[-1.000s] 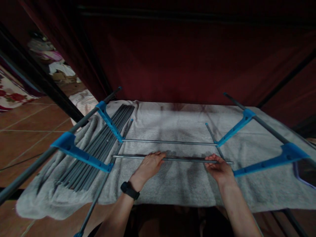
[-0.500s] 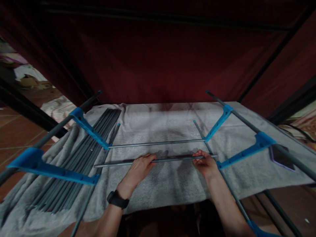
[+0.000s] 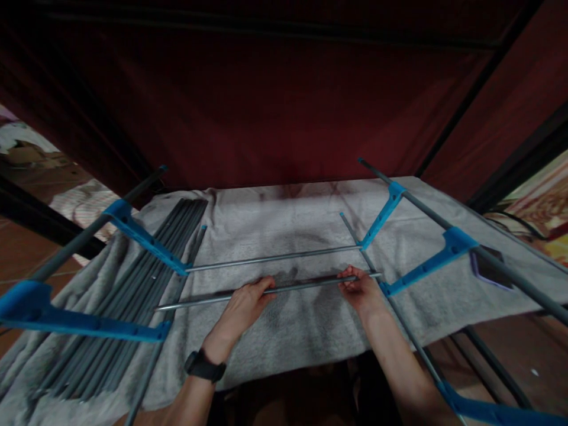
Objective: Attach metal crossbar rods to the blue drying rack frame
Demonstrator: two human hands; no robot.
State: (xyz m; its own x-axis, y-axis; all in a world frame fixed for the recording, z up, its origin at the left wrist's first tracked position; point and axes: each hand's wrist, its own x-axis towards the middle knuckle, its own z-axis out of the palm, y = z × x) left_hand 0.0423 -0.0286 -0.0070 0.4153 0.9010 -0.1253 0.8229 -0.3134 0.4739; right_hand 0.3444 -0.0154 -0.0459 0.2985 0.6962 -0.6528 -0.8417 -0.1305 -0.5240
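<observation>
**Grip on a loose rod.** The fingers (image 3: 261,284) of the left hand (image 3: 242,305) and the fingers (image 3: 348,277) of the right hand (image 3: 359,290) are clenched around one loose rod (image 3: 306,286), held just above the grey towel (image 3: 302,337). Its right end lies just beside the socket of the right bracket (image 3: 417,269). Its left end hangs free near the left bracket (image 3: 84,319). A fitted rod (image 3: 275,258) spans behind it. Risk: both grips sit on the middle and right of the rod, so the unsupported left half may sag or swing, and a tip could enter a socket askew and jam.
</observation>
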